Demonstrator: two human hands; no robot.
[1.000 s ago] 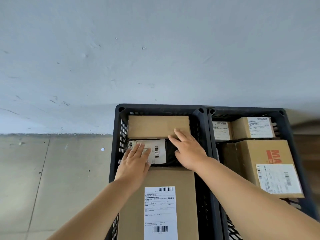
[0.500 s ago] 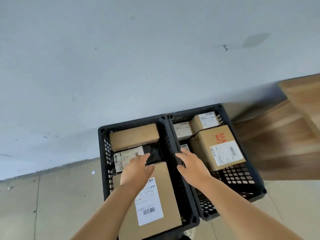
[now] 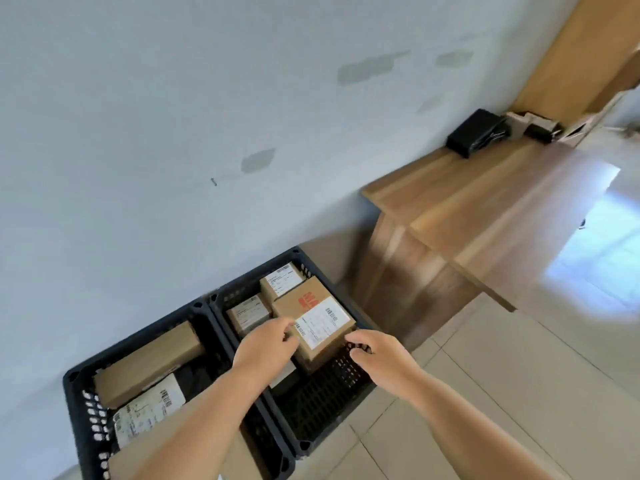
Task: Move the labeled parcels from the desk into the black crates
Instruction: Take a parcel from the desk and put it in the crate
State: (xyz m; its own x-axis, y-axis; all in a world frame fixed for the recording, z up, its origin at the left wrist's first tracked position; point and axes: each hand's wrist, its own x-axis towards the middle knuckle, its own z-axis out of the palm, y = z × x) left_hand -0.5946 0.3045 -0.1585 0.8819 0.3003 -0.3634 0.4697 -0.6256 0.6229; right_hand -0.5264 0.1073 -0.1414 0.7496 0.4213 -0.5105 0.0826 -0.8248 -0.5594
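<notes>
Though it sits in the right crate, at two o'clock from the left crate, the big labeled box looks stiff, fairly light; take its short sides. Its long axis runs eleven-to-five. Left hand touches it, loosely curled; right hand curled, holding nothing.

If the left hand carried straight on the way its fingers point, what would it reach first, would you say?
Most likely the big box with the red print in the right crate: the left hand has its fingertips at the box's near-left edge, though depth is unclear.
</notes>
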